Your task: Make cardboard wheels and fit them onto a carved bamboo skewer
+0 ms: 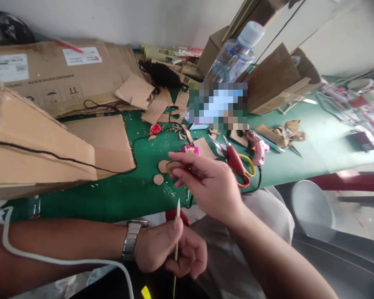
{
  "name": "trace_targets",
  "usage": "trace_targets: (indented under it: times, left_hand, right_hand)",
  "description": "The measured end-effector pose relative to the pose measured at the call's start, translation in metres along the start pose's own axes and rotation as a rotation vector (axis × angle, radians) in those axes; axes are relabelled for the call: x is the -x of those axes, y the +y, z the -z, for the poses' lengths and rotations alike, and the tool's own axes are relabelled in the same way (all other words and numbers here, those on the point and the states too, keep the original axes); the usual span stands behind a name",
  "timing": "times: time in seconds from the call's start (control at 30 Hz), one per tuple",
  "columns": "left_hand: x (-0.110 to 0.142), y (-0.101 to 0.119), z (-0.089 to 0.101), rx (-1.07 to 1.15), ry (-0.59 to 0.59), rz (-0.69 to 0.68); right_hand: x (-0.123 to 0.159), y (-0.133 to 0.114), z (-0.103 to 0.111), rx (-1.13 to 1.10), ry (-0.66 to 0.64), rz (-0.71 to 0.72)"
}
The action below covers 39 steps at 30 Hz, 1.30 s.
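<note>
My left hand (pixel 162 249), with a metal watch (pixel 132 240) on its wrist, is closed around a thin wooden skewer (pixel 178 207). The skewer's pointed tip sticks up past the thumb. My right hand (pixel 215 187) pinches a small cardboard disc (pixel 173 165) between thumb and fingers, just above the green tabletop (pixel 121 203). Beneath and beside it lie a round cardboard piece (pixel 162 167) and a smaller cardboard disc (pixel 158 179). Partly behind my right hand are scissors (pixel 237 160) with red and yellow handles. A pink glue gun (pixel 258 147) lies to their right.
Cardboard scraps (pixel 162 106) litter the table's middle. A water bottle (pixel 233 58) stands at the back, and a cut cardboard form (pixel 43 145) occupies the left. A black cord (pixel 65 158) crosses it. One cardboard box (pixel 277 83) sits back right; a grey chair (pixel 339 257) is lower right.
</note>
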State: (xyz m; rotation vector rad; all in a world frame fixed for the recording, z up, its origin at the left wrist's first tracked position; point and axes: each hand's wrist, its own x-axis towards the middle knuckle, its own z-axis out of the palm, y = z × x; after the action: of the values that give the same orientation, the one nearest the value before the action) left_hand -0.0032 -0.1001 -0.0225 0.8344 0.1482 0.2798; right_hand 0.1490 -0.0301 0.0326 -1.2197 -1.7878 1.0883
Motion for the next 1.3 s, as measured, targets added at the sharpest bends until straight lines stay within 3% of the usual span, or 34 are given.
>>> trace_targets:
  times: [0.17,0.33,0.43,0.63,0.73,0.83,1.03,1.2,1.3]
  left_hand:
    - [0.0,-0.003,-0.002,0.0,0.128,0.054]
    - [0.005,-0.004,0.001,-0.138,0.009,0.003]
    - [0.006,-0.003,0.001,-0.15,-0.045,-0.029]
    - [0.005,-0.002,-0.001,-0.122,0.043,0.007]
    - [0.005,-0.002,-0.001,-0.083,0.053,0.025]
    - [0.005,-0.002,-0.001,-0.063,0.071,0.044]
    - [0.005,-0.005,-0.001,-0.043,0.127,0.026]
    - [0.004,-0.01,-0.005,-0.023,0.239,-0.146]
    - [0.003,-0.011,-0.008,0.003,0.358,-0.246]
  right_hand:
    - [0.011,-0.004,0.02,0.048,0.02,-0.082]
    - [0.012,0.01,-0.005,0.048,-0.077,-0.079]
    - [0.004,0.015,-0.024,0.076,-0.122,0.0]
    - [-0.01,0.014,-0.032,0.506,-0.153,0.315]
    - [-0.014,0.014,-0.032,0.767,-0.286,0.265]
    - [-0.015,0.016,-0.036,0.857,-0.373,0.17]
    - [-0.012,0.016,-0.037,0.782,-0.313,0.186]
    - [-0.005,-0.001,-0.01,0.339,-0.141,0.216]
    - [-0.002,-0.008,0.01,0.137,-0.043,0.142]
